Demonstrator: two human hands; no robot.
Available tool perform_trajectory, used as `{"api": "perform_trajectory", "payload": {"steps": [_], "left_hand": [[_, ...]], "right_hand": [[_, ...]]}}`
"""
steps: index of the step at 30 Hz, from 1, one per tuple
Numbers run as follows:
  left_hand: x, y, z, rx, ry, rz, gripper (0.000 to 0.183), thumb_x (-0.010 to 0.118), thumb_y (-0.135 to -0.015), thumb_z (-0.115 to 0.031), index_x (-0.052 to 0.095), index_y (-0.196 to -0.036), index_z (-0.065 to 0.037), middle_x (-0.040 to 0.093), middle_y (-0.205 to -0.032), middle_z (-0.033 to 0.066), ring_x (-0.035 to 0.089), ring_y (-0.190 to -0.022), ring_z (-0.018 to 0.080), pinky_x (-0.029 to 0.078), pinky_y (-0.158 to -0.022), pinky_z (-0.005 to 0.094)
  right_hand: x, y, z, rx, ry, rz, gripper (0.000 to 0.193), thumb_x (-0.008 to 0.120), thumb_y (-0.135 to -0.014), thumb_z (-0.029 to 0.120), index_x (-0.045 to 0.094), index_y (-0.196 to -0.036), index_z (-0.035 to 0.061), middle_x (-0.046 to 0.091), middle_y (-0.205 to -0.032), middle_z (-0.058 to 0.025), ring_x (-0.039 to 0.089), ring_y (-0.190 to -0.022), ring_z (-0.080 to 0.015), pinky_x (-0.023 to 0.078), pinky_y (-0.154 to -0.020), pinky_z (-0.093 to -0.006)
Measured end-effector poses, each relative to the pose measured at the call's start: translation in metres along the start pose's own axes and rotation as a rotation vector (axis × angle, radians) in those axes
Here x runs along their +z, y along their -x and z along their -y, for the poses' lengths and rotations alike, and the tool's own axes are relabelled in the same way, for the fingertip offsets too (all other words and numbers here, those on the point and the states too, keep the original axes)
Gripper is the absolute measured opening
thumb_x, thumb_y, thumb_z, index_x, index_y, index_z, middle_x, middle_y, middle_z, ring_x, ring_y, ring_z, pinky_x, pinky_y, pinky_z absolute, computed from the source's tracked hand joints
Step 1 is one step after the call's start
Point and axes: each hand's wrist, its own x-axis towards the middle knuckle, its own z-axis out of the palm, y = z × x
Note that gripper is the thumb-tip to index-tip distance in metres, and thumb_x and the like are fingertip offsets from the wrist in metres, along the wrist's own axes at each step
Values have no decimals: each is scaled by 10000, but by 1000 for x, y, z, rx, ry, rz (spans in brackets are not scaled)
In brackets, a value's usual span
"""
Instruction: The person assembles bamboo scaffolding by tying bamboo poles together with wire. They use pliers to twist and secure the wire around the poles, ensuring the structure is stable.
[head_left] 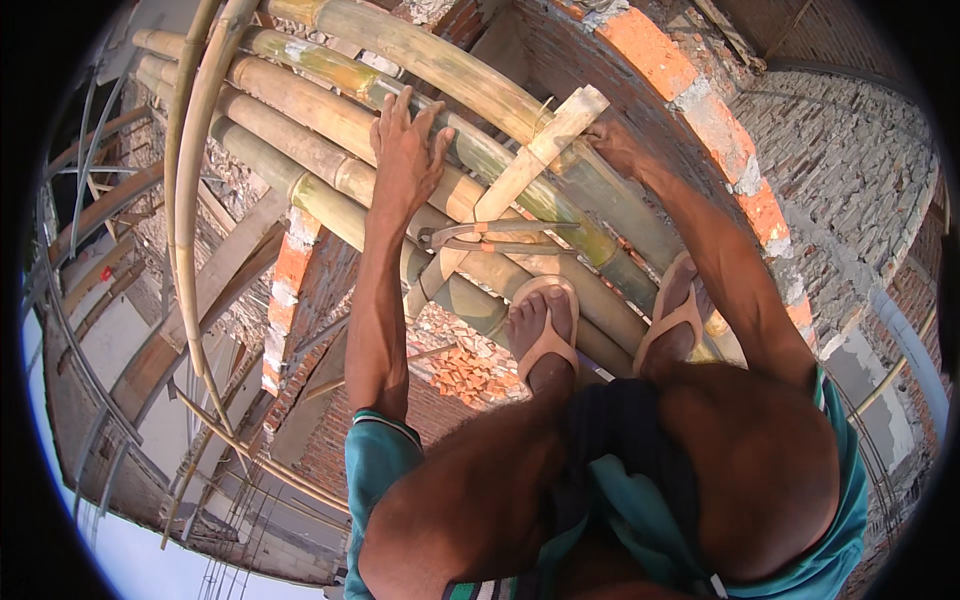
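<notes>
My left hand (408, 150) lies with fingers spread across the bamboo poles (330, 118), touching the green one. At the far side of the poles, beside the upper end of a wooden batten (545, 145), my right hand (622, 152) has its fingers bent together; what they grip is hidden. The batten crosses the poles at a slant, and a thin wire (546, 112) loops near its upper part. A pair of pincers (505, 236) rests over the batten and poles, its handles pointing right, held by neither hand.
My sandalled feet (545, 325) stand on the poles. A brick wall edge (655, 60) runs along the right. Below the poles lie broken bricks (470, 375). Tall bent bamboo (185, 200) rises at left, near timber beams (225, 265) and a brick pillar (285, 300).
</notes>
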Motion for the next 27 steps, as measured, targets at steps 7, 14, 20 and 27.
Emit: {"api": "perform_trajectory", "payload": {"steps": [7, 14, 20, 27], "left_hand": [[6, -5, -2, 26, -132, 88, 512, 607, -1011, -432, 578, -1415, -120, 416, -1572, 190, 252, -1522, 438, 143, -1202, 680], [-14, -24, -18, -2, -94, 202, 229, 677, -969, -223, 656, -1117, -49, 679, -1187, 185, 555, -1265, 397, 376, -1091, 563], [-16, -22, -31, 66, 61, 138, 250, 724, -912, -190, 688, -1116, -51, 677, -1133, 172, 605, -1110, 374, 430, -1025, 500], [-15, -23, -31, 120, -168, 172, 343, 724, -917, -323, 729, -1196, -124, 644, -1174, 128, 572, -1155, 329, 390, -1053, 496]], "right_hand": [[22, -42, 7, -94, 123, 37, 359, 628, -1015, 259, 690, -1277, 21, 711, -1213, -177, 656, -1148, -258, 518, -980, -407], [26, -41, 2, -165, 87, 11, 347, 629, -1007, 260, 696, -1260, 33, 715, -1166, -185, 666, -1108, -265, 522, -955, -411], [23, -31, -2, -243, 213, -50, 336, 630, -1000, 261, 701, -1246, 42, 718, -1126, -192, 674, -1073, -271, 526, -934, -415], [22, -41, 1, -266, 228, -89, 324, 630, -992, 261, 708, -1229, 54, 723, -1079, -200, 684, -1033, -278, 530, -909, -420]]}}
